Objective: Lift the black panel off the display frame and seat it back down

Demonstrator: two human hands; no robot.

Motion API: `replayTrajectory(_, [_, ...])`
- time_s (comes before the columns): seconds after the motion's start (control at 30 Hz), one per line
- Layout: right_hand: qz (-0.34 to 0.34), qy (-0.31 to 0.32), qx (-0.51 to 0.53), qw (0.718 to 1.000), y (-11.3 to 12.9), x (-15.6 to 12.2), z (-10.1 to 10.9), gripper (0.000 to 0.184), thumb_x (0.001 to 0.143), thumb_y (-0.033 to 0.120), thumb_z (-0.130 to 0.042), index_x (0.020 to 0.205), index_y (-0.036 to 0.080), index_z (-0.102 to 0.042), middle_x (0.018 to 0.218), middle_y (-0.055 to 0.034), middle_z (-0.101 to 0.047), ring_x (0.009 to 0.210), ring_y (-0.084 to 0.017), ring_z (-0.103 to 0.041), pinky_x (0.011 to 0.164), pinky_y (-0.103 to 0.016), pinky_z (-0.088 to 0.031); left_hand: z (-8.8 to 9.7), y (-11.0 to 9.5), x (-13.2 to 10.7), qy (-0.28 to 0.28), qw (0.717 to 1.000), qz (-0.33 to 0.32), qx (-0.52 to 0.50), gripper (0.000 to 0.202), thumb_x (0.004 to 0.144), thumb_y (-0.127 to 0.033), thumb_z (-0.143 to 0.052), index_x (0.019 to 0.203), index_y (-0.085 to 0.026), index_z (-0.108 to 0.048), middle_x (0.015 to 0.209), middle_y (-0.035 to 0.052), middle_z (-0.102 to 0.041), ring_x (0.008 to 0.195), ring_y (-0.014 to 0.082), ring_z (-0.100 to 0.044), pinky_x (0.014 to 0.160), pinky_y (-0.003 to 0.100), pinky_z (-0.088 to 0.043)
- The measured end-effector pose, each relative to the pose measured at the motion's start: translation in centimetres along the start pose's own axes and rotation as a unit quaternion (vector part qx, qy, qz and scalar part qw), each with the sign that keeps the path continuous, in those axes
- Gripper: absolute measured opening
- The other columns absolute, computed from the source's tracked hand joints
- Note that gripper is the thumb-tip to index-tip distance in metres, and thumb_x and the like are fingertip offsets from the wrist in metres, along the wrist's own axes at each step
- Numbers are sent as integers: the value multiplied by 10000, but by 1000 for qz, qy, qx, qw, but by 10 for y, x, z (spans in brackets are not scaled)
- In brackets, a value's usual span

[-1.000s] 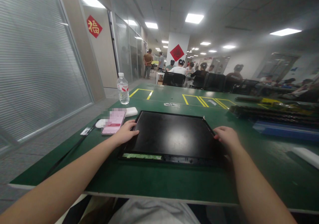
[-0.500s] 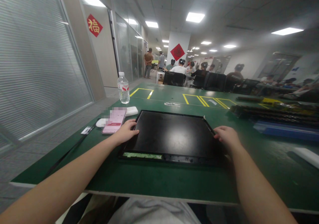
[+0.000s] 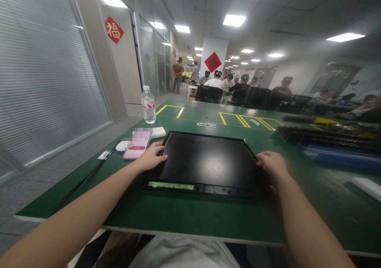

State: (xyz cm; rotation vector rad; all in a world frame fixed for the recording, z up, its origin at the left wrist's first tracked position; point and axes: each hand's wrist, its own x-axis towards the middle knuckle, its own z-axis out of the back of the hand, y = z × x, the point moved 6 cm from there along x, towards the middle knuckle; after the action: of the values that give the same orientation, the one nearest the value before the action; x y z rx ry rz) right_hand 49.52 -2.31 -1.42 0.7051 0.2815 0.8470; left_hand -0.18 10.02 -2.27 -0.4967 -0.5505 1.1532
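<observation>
A black flat display panel [image 3: 208, 160] in a dark frame lies face up on the green table [image 3: 190, 216]. Along its near edge runs a green circuit strip [image 3: 171, 186], on the left half. My left hand [image 3: 151, 157] grips the panel's left edge, thumb on top and fingers curled round the side. At the right edge, my right hand [image 3: 272, 162] pinches the frame between thumb and fingers. A small light-coloured bit [image 3: 245, 140] sticks up at the far right corner of the panel.
Left of the panel lie a pink-screened phone [image 3: 138, 143], a white case [image 3: 158, 132] and a black strap [image 3: 86, 176]. A water bottle [image 3: 148, 105] stands behind them. Dark strips [image 3: 321, 137] and a blue piece [image 3: 336, 157] lie at right. Several people sit farther back.
Almost nothing differs; the whole view has shifted very slightly. Both hands keep their hold on the panel's edges, and the panel stays in place on the table.
</observation>
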Motion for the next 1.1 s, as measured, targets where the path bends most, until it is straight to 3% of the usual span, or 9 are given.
replayTrajectory(0.27, [-9,2,2,1000,-1,0,0,233,751,352,-579,841,191,-721,686,-52,-738,510,-154,-587,531,-270,-444,3,1,1,-13,1000,0,-20,535,617,-513,-690,1028,-174,-740,1441,158,-537,1344,392,-487,1154,439,-358])
replayTrajectory(0.5, [-3,-2,7,1000,-5,3,-1,240,741,361,-584,830,191,-728,688,-56,-739,503,-157,-584,526,-272,-447,2,5,2,-35,989,41,-141,418,541,-408,-737,905,-206,-776,1427,110,-581,1289,375,-549,1100,430,-423])
replayTrajectory(0.7, [-12,-1,9,1000,-3,1,0,225,743,345,-588,829,190,-726,685,-55,-738,513,-156,-590,528,-268,-445,3,2,2,-47,978,66,-192,222,570,-296,-642,736,-240,-778,1374,63,-645,1293,371,-544,1113,458,-401])
replayTrajectory(0.83, [-13,0,15,1000,-1,1,0,220,749,340,-585,824,184,-720,668,-57,-734,499,-153,-581,516,-265,-437,3,4,2,-59,973,75,-211,269,507,-201,-570,680,-256,-768,1349,35,-666,1308,376,-529,1104,461,-418])
replayTrajectory(1.1, [-26,3,4,1000,2,-3,2,207,747,330,-586,817,188,-719,674,-58,-733,500,-156,-577,510,-275,-427,2,-1,1,-53,979,60,-190,334,486,-193,-520,686,-262,-778,1344,20,-669,1313,377,-525,1115,435,-407])
